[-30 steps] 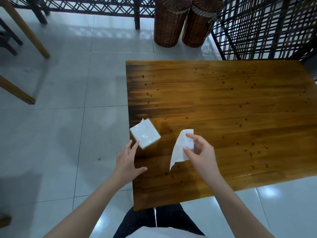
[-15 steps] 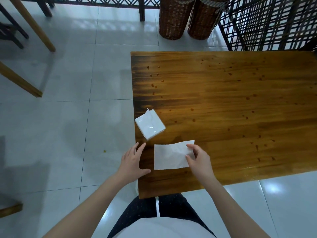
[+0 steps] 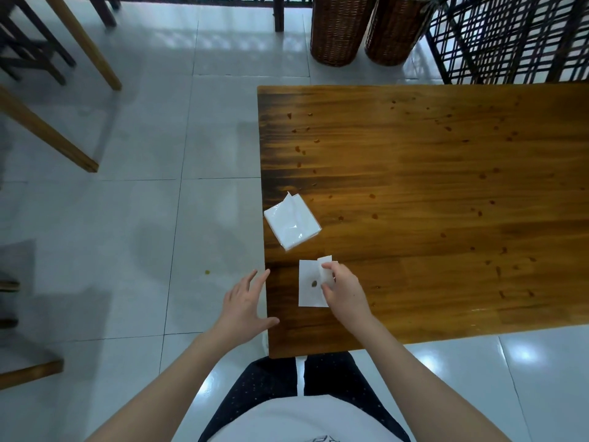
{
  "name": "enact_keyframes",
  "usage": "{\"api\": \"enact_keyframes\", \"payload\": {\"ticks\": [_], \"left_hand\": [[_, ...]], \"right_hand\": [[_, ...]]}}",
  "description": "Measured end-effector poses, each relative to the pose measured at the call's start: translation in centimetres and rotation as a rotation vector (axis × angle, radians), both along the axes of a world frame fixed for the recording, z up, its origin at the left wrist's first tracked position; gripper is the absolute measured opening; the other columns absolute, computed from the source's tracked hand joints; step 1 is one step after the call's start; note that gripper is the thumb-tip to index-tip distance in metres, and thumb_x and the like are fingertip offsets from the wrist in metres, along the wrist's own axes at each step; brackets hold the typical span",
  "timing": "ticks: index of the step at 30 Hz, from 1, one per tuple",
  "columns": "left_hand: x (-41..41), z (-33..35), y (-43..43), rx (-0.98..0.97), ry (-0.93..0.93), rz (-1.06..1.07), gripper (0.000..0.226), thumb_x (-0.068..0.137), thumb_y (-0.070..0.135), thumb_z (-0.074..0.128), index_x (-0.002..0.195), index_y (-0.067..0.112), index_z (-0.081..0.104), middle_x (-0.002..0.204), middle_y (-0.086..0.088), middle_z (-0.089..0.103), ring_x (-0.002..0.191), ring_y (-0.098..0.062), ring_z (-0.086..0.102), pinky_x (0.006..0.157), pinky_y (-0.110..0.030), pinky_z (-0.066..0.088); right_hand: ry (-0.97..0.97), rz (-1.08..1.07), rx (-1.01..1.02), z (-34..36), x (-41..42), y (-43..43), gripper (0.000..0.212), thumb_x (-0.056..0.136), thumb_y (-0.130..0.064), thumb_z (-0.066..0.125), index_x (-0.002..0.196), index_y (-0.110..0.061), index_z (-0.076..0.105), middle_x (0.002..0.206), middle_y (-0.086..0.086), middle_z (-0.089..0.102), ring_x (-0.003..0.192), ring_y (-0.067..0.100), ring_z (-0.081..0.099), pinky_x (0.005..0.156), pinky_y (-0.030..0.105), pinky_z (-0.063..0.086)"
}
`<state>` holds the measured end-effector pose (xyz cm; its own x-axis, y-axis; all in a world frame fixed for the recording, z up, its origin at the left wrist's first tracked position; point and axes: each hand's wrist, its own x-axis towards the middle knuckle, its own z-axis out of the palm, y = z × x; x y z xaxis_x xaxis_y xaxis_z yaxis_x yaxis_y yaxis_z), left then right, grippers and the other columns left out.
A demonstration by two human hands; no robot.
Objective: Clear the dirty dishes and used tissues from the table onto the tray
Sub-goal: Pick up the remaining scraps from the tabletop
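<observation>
A white tissue (image 3: 308,293) lies flat on the wooden worktop (image 3: 446,202) close to its near left corner, just in front of the person. The part that shows is longer than it is wide, and its long axis runs from the near edge of the worktop toward the far edge. A small brown stain (image 3: 314,283) sits near its middle. The right hand (image 3: 345,293) rests over the sheet's right side, and its curled fingertips and thumb pinch that edge, which is turned up and folded over toward the left, so a narrow flap stands at the far right corner. The left hand (image 3: 243,301) holds nothing; its fingers are straight and spread, pointing toward the far right, at the worktop's left edge with the thumb over the wood. Whether it presses down cannot be told. Just beyond the tissue, apart from it, a squarish tissue pack (image 3: 291,223) in clear wrap lies at the left edge, turned at an angle, with a loose sheet poking up at its far corner. Small brown spots (image 3: 299,149) dot the wood. Two wicker baskets (image 3: 338,30) stand on the tiled floor (image 3: 127,218) beyond the worktop.
</observation>
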<state>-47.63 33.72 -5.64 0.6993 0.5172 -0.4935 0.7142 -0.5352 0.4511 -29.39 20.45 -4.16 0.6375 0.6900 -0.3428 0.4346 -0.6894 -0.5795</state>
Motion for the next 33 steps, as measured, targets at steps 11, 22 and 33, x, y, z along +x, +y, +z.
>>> {"api": "enact_keyframes", "payload": {"ticks": [11, 22, 33], "left_hand": [[-0.1, -1.5, -0.3, -0.024, 0.045, 0.030, 0.101, 0.076, 0.058, 0.070, 0.150, 0.042, 0.003, 0.160, 0.004, 0.007, 0.146, -0.023, 0.011, 0.116, -0.043, 0.015], [0.4, -1.4, -0.6, -0.002, 0.058, -0.073, 0.100, 0.079, 0.055, 0.070, 0.152, 0.037, 0.004, 0.161, 0.002, 0.003, 0.147, -0.024, 0.008, 0.117, -0.043, 0.013], [0.7, -0.8, -0.9, 0.028, 0.095, -0.170, 0.094, 0.084, 0.048, 0.067, 0.153, 0.033, 0.005, 0.161, 0.003, -0.016, 0.149, -0.023, -0.006, 0.118, -0.047, 0.007]], "right_hand": [[-0.311, 0.403, -0.086, -1.8, -0.4, -0.3, 0.042, 0.097, -0.018, 0.052, 0.138, -0.014, 0.047, 0.147, 0.009, 0.041, 0.136, 0.025, 0.037, 0.111, 0.033, 0.030], [-0.396, 0.533, -0.057, -1.2, -2.9, -2.1, 0.032, 0.082, -0.013, 0.073, 0.113, -0.009, 0.066, 0.112, 0.007, 0.064, 0.099, 0.022, 0.063, 0.079, 0.032, 0.052], [-0.271, 0.552, -0.001, -0.7, -4.8, -2.9, 0.049, 0.091, -0.006, 0.058, 0.138, -0.008, 0.046, 0.122, 0.011, 0.060, 0.101, 0.021, 0.062, 0.082, 0.030, 0.056]]}}
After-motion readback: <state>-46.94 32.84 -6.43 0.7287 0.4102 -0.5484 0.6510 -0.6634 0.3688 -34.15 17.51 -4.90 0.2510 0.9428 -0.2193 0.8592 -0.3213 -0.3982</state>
